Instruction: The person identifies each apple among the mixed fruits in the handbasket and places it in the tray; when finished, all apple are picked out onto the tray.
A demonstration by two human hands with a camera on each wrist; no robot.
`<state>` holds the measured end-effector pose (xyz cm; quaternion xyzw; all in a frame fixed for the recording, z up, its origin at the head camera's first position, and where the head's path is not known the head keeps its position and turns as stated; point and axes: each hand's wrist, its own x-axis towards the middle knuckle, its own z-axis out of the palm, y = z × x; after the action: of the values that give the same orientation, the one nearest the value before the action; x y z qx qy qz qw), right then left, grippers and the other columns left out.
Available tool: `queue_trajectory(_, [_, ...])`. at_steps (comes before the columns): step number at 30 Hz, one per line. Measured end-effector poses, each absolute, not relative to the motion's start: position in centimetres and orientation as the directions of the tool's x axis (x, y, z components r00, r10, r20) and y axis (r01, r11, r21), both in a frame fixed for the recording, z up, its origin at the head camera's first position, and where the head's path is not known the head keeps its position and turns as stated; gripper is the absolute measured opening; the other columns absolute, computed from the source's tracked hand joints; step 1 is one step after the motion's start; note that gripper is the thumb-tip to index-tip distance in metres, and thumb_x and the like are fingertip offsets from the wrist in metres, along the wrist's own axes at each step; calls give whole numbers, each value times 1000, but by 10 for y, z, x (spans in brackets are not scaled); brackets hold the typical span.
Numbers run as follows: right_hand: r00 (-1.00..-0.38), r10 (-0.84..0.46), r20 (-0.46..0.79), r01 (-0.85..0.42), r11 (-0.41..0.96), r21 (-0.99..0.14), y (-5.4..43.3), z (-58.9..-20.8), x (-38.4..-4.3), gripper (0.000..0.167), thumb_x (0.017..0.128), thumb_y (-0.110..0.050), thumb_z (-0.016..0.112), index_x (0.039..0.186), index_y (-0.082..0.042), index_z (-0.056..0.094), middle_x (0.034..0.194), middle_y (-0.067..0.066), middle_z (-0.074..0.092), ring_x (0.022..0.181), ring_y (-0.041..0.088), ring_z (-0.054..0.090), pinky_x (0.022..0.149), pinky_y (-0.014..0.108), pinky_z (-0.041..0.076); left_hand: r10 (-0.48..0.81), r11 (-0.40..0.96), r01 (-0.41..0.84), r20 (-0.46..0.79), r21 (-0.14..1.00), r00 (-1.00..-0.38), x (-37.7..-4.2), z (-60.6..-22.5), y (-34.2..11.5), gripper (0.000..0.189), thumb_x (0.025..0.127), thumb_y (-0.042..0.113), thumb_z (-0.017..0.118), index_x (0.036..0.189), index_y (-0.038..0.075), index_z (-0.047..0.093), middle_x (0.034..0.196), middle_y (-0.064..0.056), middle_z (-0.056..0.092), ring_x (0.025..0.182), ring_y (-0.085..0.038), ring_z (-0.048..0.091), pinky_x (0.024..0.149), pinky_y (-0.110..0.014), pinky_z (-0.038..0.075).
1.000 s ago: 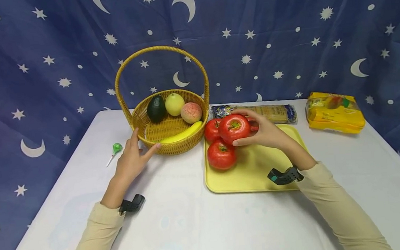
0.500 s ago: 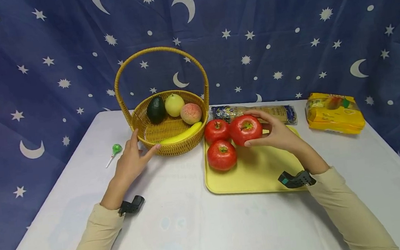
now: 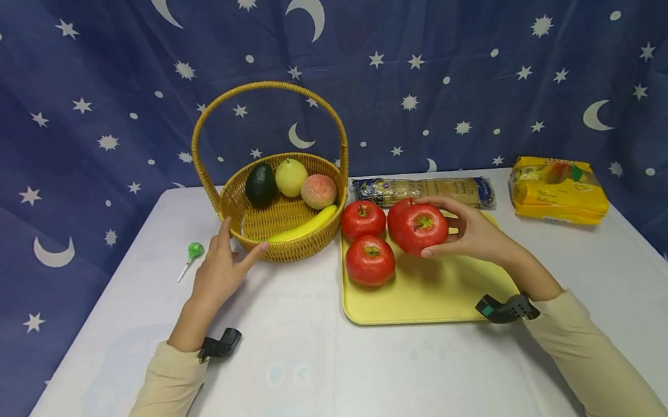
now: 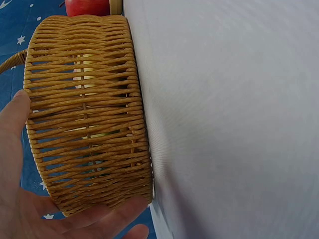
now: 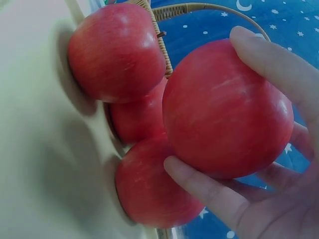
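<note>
My right hand (image 3: 470, 233) holds a red apple (image 3: 422, 228) above the yellow tray (image 3: 414, 304), thumb and fingers spread round its sides. Three more red apples sit at the tray's left and back: a front one (image 3: 370, 261), a back left one (image 3: 363, 219), and one (image 3: 400, 212) partly hidden behind the held apple. In the right wrist view, the held apple (image 5: 228, 112) covers parts of the others. My left hand (image 3: 218, 271) grips the near left side of the wicker basket (image 3: 296, 249); the left wrist view has the thumb at its rim and fingers against its wall.
In the basket lie an avocado (image 3: 260, 186), a yellow-green pear (image 3: 291, 177), a peach (image 3: 318, 191) and a banana (image 3: 304, 226). Its tall handle (image 3: 263, 85) arches up. A spaghetti packet (image 3: 428, 190) lies behind the tray, a yellow packet (image 3: 558, 190) right, a green lollipop (image 3: 195, 250) left.
My right hand has carried its apple rightward and a little toward me, uncovering part of the apple behind it. My left hand and the basket stay put.
</note>
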<state>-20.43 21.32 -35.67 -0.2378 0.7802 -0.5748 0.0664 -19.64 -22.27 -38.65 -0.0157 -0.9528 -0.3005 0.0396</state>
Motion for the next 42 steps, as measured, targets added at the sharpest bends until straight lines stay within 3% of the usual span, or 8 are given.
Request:
queue_trajectory(8, [-873,-457,170,-287,202,-936,218,-364,-203,81,73,7,81,142,3,39,144,13,38,112,15,59,80,33,57,5,818,50,79,572,-997,-196,-387,-223,103,90,65,54,157,5,3,148,-34,31,114,-44,58,85,-57,50])
queue_trajectory(17, [-858,-486,166,-293,196,-936,223,-368,-203,80,71,8,82,141,0,42,140,9,41,112,15,59,80,34,57,5,821,51,82,569,-997,-196,-385,-223,103,90,65,54,157,5,4,145,-33,33,112,-43,58,83,-56,50])
queue_trajectory(29, [-810,-579,90,-271,235,-933,231,-371,-204,81,71,3,84,141,-4,43,144,15,38,116,29,58,83,38,57,12,807,58,83,587,-996,-198,-387,-222,105,89,66,54,157,5,3,147,-34,31,113,-45,58,83,-57,50])
queue_trajectory(36, [-769,-639,17,-266,295,-918,234,-379,-204,79,72,-6,86,139,-5,44,140,18,44,118,42,54,85,36,56,13,814,58,80,578,-997,-197,-387,-223,103,90,64,54,156,4,3,146,-35,31,114,-46,58,84,-57,50])
queue_trajectory(42, [-760,-650,-13,-283,349,-893,232,-382,-206,76,72,-11,87,137,-7,48,137,17,47,118,41,54,86,35,56,13,813,57,80,580,-997,-195,-386,-223,103,90,65,53,157,5,2,146,-35,31,114,-45,58,83,-57,50])
